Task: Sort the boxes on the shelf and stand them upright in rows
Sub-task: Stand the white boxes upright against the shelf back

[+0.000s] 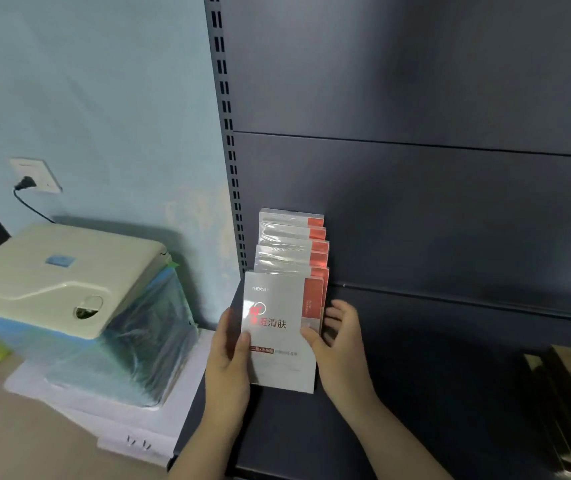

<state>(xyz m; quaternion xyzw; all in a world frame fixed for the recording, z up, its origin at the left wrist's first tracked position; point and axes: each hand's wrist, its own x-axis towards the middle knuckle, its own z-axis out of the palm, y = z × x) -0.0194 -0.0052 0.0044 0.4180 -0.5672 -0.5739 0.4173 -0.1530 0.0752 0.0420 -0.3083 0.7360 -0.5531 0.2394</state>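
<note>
Nearest, the left hand (228, 355) is clamped on the left edge of the front box (282, 341). The right hand (341, 344) is loose, its thumb laid on the box face and its fingers spread beside it. Just beyond the hands, a row of boxes (292, 242) is already stood upright on the shelf (415, 393). Well to the right of the hands, dark boxes (568, 393) appear still to be sorted.
</note>
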